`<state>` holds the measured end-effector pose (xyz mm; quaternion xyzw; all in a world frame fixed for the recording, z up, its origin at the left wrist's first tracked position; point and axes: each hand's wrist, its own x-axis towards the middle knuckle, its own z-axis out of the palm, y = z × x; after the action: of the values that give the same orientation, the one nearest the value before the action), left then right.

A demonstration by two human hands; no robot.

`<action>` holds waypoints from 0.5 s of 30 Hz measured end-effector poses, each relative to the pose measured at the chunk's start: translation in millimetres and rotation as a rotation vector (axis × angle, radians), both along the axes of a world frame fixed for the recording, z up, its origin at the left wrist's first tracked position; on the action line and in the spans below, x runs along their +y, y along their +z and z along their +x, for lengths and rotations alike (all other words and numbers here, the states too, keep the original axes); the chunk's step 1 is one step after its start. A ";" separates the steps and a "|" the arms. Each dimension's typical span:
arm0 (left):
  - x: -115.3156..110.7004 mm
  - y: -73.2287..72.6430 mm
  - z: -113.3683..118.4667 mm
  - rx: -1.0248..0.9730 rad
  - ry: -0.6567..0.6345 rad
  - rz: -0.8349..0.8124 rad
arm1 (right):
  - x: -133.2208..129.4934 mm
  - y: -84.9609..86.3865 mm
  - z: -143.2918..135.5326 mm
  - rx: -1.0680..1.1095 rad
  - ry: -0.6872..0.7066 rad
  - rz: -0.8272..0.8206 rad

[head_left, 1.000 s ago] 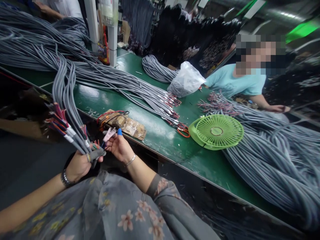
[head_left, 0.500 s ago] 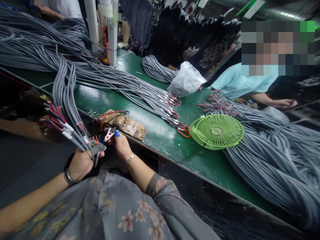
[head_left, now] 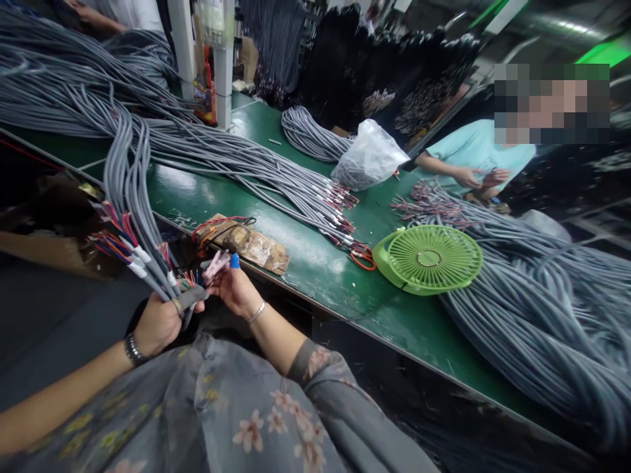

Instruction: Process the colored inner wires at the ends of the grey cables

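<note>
My left hand [head_left: 158, 323] is wrapped round several grey cables [head_left: 156, 284], whose white-banded ends fan out into coloured wires [head_left: 114, 244]. Grey wrapping [head_left: 190, 298] crosses the front of that hand, seemingly on the thumb. Just beyond it, short green and orange wires [head_left: 188, 281] stick up. Close by on the right, my right hand [head_left: 237, 289] grips a small pale pink clip-like tool [head_left: 215, 264]; its exact kind is unclear. The thumb wears a blue finger cover [head_left: 234, 261], and the fingertips are partly hidden near the wires.
A green table [head_left: 315, 263] carries long grey cable bundles [head_left: 236, 157], a taped cardboard piece [head_left: 261, 248], orange-handled scissors [head_left: 363, 256], a green fan [head_left: 428, 257] and a plastic bag [head_left: 371, 154]. Across it sits a person in a light blue shirt [head_left: 476, 148]. A post [head_left: 224, 85] stands behind.
The pink tool has turned and looks less spread, still in my right hand. My left hand keeps its hold on the cables. The person opposite has brought both hands together.
</note>
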<state>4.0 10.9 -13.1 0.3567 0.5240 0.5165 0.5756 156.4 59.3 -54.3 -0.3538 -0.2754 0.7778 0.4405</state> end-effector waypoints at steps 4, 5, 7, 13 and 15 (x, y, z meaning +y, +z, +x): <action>-7.2 -4.0 -4.7 0.044 -0.029 0.037 | -21.6 -6.7 10.9 -0.047 0.084 0.118; -8.8 -4.7 -6.1 0.075 -0.044 0.052 | -27.1 -7.5 11.6 -0.063 0.070 0.148; -10.6 -4.6 -9.2 0.153 -0.079 0.075 | -35.6 -6.9 11.1 -0.094 0.021 0.198; -5.5 6.3 -16.8 0.263 -0.354 0.045 | -39.2 4.4 8.9 -0.149 0.090 0.249; -4.5 6.8 -17.9 0.262 -0.380 0.032 | -37.5 4.7 8.8 -0.149 0.096 0.242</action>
<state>-14.0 6.5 -6.4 0.5223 0.5094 0.3564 0.5837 165.1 21.8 -49.6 -0.3410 -0.4157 0.7308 0.4206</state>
